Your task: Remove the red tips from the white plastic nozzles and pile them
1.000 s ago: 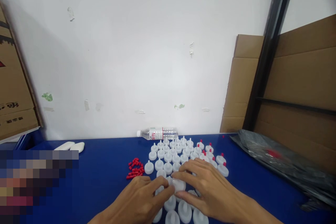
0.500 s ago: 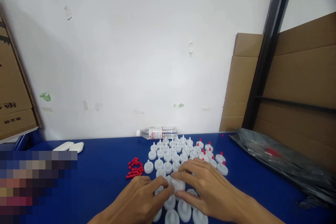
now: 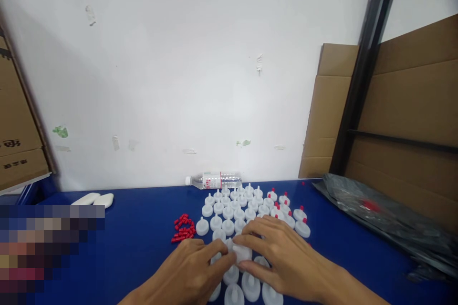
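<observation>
Both my hands meet over a spread of white plastic caps (image 3: 229, 212) on the blue table (image 3: 136, 238). My right hand (image 3: 282, 257) is closed round one white cap (image 3: 243, 251), thumb beneath and fingers above. Against the same cap my left hand (image 3: 193, 269) pinches with thumb and forefinger; what sits between those fingertips is too small to make out. A small pile of red plugs (image 3: 182, 228) lies just left of the caps. Several caps at the far right (image 3: 284, 199) carry red plugs on their spouts.
A clear water bottle (image 3: 214, 180) lies on its side by the white wall. Two white oblong pieces (image 3: 95, 199) rest at the left. A crumpled black plastic bag (image 3: 386, 221) covers the table's right side, with cardboard sheets (image 3: 404, 105) and a black post behind it. Cardboard boxes stand at the left.
Both hands stay pressed on the same cap; the left fingers shift slightly. The view has tilted a little.
</observation>
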Demonstrator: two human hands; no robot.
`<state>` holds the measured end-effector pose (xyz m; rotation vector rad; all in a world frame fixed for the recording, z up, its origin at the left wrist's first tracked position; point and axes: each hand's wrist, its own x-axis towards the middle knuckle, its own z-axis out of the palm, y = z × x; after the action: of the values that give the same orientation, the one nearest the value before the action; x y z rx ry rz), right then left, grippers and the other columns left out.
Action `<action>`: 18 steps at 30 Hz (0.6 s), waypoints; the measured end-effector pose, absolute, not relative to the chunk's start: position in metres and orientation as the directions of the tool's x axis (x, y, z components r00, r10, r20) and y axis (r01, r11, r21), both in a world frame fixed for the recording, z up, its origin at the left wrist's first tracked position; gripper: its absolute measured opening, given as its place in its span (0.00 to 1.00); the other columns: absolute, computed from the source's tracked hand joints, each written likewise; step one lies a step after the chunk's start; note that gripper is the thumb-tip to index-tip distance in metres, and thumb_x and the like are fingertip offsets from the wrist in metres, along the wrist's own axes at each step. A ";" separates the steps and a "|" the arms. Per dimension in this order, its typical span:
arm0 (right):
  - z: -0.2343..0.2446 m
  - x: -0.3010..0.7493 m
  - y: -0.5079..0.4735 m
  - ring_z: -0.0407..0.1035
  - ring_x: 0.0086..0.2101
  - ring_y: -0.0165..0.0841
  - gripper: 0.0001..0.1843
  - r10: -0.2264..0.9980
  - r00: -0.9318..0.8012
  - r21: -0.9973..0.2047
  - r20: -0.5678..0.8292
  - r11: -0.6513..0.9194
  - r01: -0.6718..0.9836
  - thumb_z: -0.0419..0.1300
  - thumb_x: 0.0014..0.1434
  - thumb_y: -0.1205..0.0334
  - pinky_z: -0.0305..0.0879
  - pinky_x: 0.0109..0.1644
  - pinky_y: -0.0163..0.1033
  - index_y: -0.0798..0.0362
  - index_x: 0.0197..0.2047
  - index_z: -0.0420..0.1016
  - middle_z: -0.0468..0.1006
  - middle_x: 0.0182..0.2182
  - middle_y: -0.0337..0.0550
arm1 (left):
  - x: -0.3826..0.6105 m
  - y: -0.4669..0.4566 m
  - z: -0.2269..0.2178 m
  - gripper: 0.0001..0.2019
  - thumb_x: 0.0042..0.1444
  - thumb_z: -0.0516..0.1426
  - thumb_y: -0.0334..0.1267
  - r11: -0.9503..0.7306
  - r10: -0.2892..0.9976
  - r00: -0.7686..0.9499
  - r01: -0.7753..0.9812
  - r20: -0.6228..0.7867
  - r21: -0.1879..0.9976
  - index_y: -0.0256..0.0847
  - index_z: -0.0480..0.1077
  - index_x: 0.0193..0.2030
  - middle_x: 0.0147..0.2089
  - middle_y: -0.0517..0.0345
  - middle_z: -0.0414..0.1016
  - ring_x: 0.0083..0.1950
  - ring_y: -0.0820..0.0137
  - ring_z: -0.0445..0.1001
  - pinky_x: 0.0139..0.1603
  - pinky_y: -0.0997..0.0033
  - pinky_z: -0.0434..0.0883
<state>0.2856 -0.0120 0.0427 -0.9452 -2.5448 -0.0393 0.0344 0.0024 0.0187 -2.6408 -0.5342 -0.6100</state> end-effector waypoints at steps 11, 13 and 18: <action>0.044 0.284 -0.014 0.74 0.44 0.38 0.15 0.596 -0.679 -0.118 0.430 0.782 0.612 0.60 0.69 0.53 0.65 0.50 0.43 0.46 0.56 0.73 0.79 0.45 0.42 | 0.034 0.004 0.019 0.17 0.63 0.47 0.23 -0.869 0.229 0.822 0.414 0.522 -0.271 0.38 0.67 0.55 0.43 0.53 0.79 0.26 0.70 0.73 0.26 0.70 0.70; 0.043 0.284 -0.014 0.73 0.44 0.37 0.14 0.592 -0.680 -0.116 0.432 0.785 0.609 0.59 0.69 0.53 0.65 0.49 0.43 0.46 0.56 0.73 0.79 0.44 0.42 | 0.035 0.004 0.018 0.17 0.64 0.47 0.24 -0.869 0.225 0.819 0.414 0.527 -0.272 0.39 0.68 0.55 0.43 0.53 0.80 0.25 0.70 0.72 0.25 0.71 0.69; 0.042 0.285 -0.013 0.73 0.43 0.36 0.14 0.586 -0.684 -0.111 0.434 0.788 0.606 0.59 0.69 0.53 0.65 0.49 0.42 0.46 0.56 0.73 0.78 0.44 0.42 | 0.035 0.004 0.017 0.16 0.65 0.47 0.25 -0.880 0.209 0.823 0.394 0.528 -0.266 0.39 0.67 0.56 0.43 0.53 0.80 0.25 0.70 0.73 0.25 0.71 0.70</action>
<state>0.2852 -0.0131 0.0423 -0.8941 -2.5244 -0.0577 0.0347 0.0039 0.0174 -2.6395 -0.4538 -0.7051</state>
